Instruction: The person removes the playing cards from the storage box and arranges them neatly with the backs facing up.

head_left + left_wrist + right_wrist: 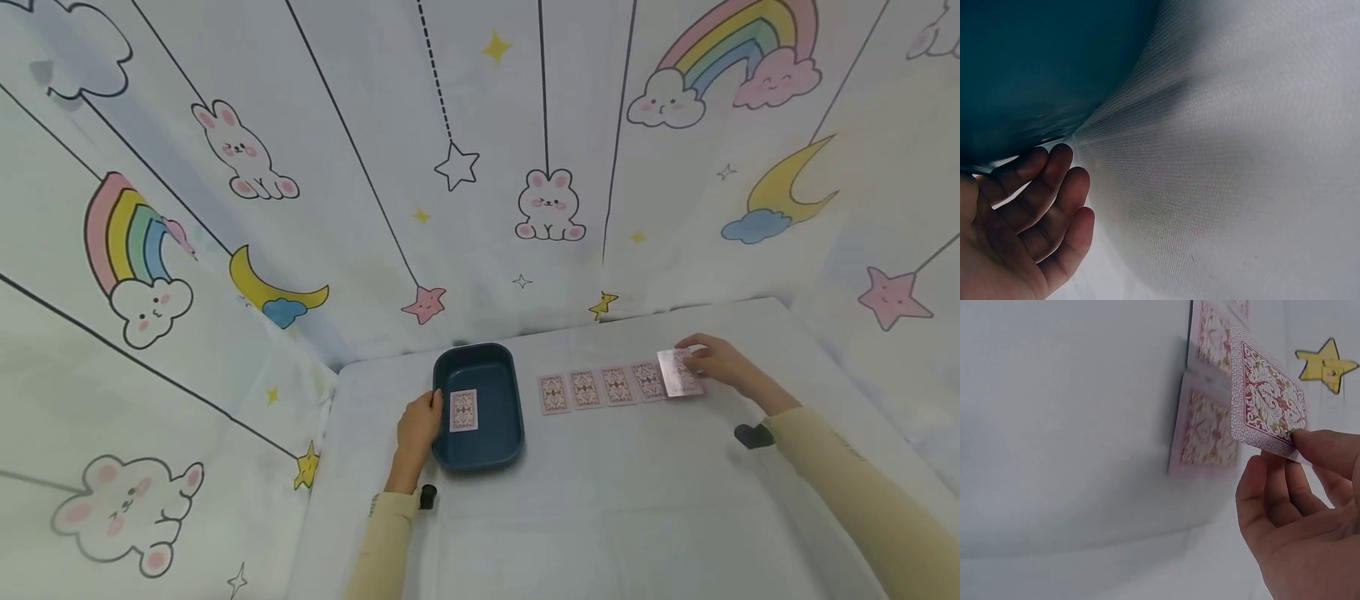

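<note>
My left hand (pixel 421 422) grips the left rim of a dark blue rectangular tray (pixel 498 425). In the left wrist view its bent fingers (pixel 1065 199) lie against the tray's outer side. One patterned playing card (pixel 463 410) lies back up inside the tray, toward the left wall. At the right end of a row of face-down cards (pixel 585 389), my right hand (pixel 716 364) pinches a playing card (pixel 1269 397) between thumb and fingers. That card is raised and tilted, its red patterned back showing. Beneath it lies another card (pixel 1210 431) on the white cloth.
A white cloth (pixel 600 517) covers the table. Behind and at both sides hang white curtains (pixel 360 208) printed with rabbits, stars and rainbows. Small dark pieces (pixel 753 435) sit at the sleeve cuffs. The card row lies right of the tray.
</note>
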`<state>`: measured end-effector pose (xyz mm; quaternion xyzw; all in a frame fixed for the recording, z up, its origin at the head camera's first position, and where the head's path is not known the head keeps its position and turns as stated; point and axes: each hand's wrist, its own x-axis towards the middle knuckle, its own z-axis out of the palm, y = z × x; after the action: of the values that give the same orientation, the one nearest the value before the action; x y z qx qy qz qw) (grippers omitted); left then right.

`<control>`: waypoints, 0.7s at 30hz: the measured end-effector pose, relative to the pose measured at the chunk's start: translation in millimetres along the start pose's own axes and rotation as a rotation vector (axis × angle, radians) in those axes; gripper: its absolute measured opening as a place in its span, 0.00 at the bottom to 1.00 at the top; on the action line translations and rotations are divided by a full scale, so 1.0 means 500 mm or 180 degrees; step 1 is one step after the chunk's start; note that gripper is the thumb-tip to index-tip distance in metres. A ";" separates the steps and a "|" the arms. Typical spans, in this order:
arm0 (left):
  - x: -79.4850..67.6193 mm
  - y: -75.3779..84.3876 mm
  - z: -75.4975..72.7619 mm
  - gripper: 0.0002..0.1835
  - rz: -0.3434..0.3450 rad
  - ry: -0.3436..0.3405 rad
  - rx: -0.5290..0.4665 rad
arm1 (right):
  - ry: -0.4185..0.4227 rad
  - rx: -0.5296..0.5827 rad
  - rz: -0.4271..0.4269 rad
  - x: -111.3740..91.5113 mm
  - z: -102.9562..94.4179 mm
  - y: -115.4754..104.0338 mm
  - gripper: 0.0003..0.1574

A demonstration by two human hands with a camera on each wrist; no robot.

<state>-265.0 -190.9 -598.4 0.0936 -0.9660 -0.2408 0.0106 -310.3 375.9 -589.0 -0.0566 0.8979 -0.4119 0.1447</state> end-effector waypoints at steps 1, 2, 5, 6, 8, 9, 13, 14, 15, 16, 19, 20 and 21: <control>0.000 0.000 0.001 0.24 0.0002 0.0007 0.0003 | 0.0007 -0.0024 0.0025 -0.001 -0.003 0.007 0.27; 0.000 0.000 0.001 0.24 0.0003 0.0010 0.0009 | 0.0011 -0.0044 0.0048 -0.002 -0.007 0.014 0.27; 0.000 -0.001 0.002 0.24 -0.0002 0.0011 -0.0019 | 0.0010 -0.0130 0.0089 -0.007 -0.021 0.031 0.28; 0.001 -0.001 0.002 0.24 0.0001 0.0012 -0.0027 | 0.0007 -0.0147 0.0103 -0.008 -0.027 0.036 0.28; 0.001 -0.004 0.003 0.24 0.0007 0.0007 -0.0039 | 0.0000 -0.0190 0.0120 -0.010 -0.036 0.047 0.27; 0.002 -0.005 0.003 0.24 0.0018 0.0010 -0.0038 | -0.0010 -0.0205 0.0141 -0.011 -0.041 0.052 0.27; 0.004 -0.007 0.002 0.24 0.0044 0.0003 -0.0010 | -0.0035 -0.0218 0.0212 -0.005 -0.059 0.079 0.25; 0.004 -0.006 0.002 0.24 0.0042 -0.0001 -0.0007 | -0.0041 -0.0206 0.0234 -0.003 -0.062 0.083 0.25; 0.004 -0.005 0.001 0.24 0.0035 -0.0002 -0.0013 | -0.0052 -0.0196 0.0266 -0.002 -0.065 0.087 0.25; 0.004 -0.005 0.001 0.24 0.0021 -0.0005 -0.0016 | -0.0056 -0.0196 0.0296 -0.001 -0.066 0.090 0.25; 0.003 -0.003 0.001 0.24 -0.0009 -0.0021 0.0003 | -0.0064 -0.0231 0.0392 -0.001 -0.069 0.089 0.26; 0.003 -0.002 0.001 0.23 -0.0012 -0.0029 0.0008 | -0.0067 -0.0240 0.0416 -0.001 -0.069 0.089 0.26; 0.004 -0.002 0.001 0.23 -0.0006 -0.0035 0.0025 | -0.0066 -0.0262 0.0433 -0.001 -0.069 0.090 0.26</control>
<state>-266.7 -191.9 -599.3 0.0933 -0.9669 -0.2375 0.0048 -319.6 430.3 -601.8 -0.0056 0.9143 -0.3632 0.1792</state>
